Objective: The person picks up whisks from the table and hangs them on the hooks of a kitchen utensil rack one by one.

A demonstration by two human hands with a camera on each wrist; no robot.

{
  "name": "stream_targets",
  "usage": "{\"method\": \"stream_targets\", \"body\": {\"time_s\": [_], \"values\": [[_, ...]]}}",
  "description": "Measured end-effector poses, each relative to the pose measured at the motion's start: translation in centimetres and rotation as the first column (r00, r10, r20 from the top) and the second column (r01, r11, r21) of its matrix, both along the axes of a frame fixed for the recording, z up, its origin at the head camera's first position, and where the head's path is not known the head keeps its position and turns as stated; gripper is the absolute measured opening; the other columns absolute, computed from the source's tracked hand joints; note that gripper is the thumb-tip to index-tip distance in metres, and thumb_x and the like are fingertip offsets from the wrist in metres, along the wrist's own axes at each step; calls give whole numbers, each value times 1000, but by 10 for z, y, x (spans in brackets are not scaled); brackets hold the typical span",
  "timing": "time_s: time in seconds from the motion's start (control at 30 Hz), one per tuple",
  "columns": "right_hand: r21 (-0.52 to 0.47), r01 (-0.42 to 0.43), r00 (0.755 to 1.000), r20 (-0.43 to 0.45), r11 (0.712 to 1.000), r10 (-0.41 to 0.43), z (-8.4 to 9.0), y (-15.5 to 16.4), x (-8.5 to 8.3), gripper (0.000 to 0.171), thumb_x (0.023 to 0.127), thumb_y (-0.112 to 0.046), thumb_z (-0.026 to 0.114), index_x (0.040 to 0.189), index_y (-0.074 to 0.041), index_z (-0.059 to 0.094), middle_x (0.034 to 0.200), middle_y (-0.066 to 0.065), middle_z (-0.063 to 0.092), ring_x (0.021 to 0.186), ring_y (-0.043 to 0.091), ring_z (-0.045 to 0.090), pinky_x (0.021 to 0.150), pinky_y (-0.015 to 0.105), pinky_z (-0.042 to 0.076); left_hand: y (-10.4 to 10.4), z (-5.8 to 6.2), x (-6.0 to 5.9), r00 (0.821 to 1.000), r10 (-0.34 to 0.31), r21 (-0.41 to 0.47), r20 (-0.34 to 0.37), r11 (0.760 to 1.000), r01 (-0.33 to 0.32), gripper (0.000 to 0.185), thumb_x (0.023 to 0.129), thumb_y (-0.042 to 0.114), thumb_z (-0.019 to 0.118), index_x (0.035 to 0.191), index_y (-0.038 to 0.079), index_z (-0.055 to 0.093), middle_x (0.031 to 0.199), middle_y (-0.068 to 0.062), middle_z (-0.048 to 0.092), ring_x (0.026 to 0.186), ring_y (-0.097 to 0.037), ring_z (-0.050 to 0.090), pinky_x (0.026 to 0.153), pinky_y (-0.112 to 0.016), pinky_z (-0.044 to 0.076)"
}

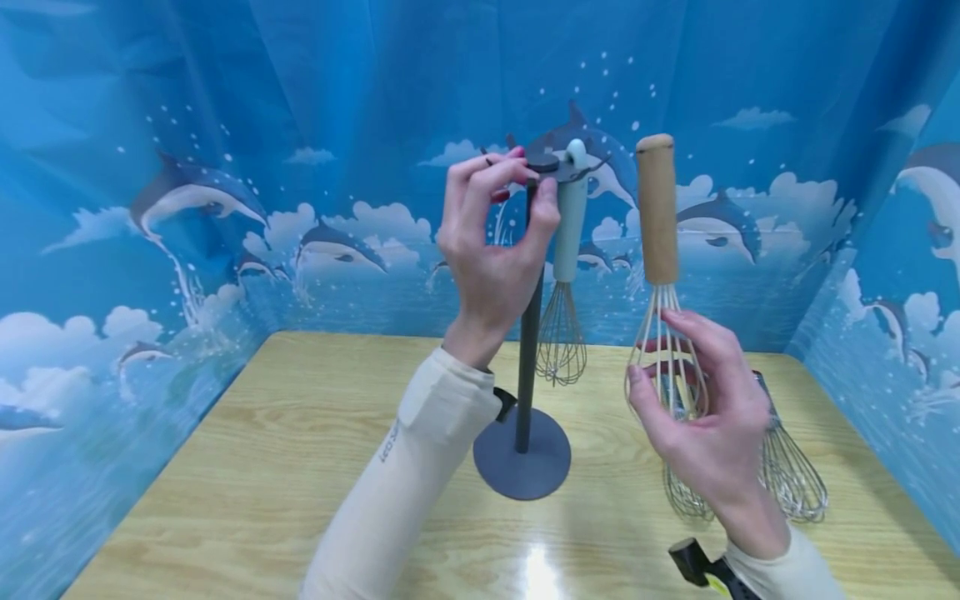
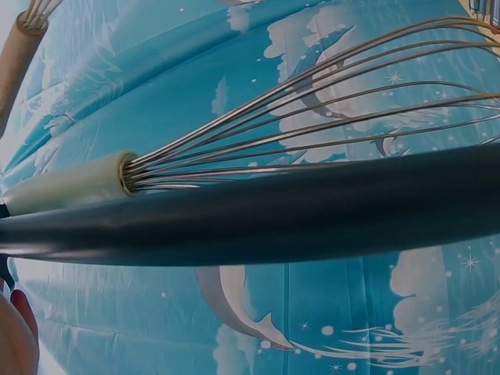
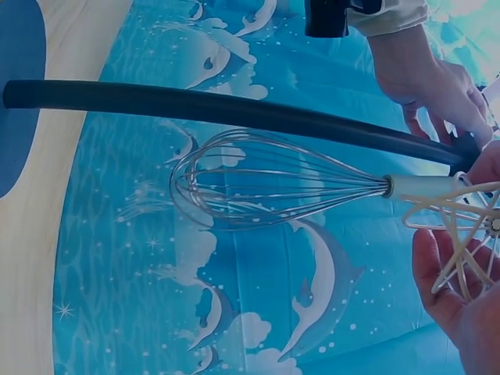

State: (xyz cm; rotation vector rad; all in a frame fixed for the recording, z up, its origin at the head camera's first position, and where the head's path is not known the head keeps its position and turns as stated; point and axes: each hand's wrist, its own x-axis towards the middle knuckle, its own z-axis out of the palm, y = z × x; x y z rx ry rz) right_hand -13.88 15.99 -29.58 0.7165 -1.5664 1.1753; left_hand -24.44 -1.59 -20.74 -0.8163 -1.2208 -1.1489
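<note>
I see right hand [image 1: 712,425] pinching wood-handled whisk [image 1: 657,217] by its pale wires, handle up, beside slim black stand [image 1: 528,358]; left hand [image 1: 491,267], fingers bent, pinches stand's flat top. Smooth mint whisk [image 1: 570,242] hangs there. Wrinkled dolphin curtain [image 1: 375,67] behind.

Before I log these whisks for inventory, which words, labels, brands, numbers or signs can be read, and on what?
Dark lettering on the left sleeve: too small to read.
No readable text elsewhere: none shows on the pale-handled whisk, wooden-handled whisk or dark stand.
</note>
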Motion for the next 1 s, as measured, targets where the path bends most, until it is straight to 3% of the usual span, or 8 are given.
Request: {"method": "stream_targets", "body": {"time_s": [0.6,1.0], "values": [[48,71,997,18,996,-71,4,-7,-3,48,76,1,72,120,16,63,120,27,65,99,1,68,82,10,56,1,-1,0,1000,-11,-2,20,1000,11,20,85,2,71,102,-5,66,107,-25,62,113,-32,66,83,-31,59],[128,83,995,45,988,-89,0,-10,-6,49,77,-3,73,123,10,65,122,29,66,108,3,65,82,9,54,1,-1,0,1000,-17,1,21,1000,17,20,85,2,72,103,-5,66,107,-25,61,113,-32,65,83,-31,58]]}}
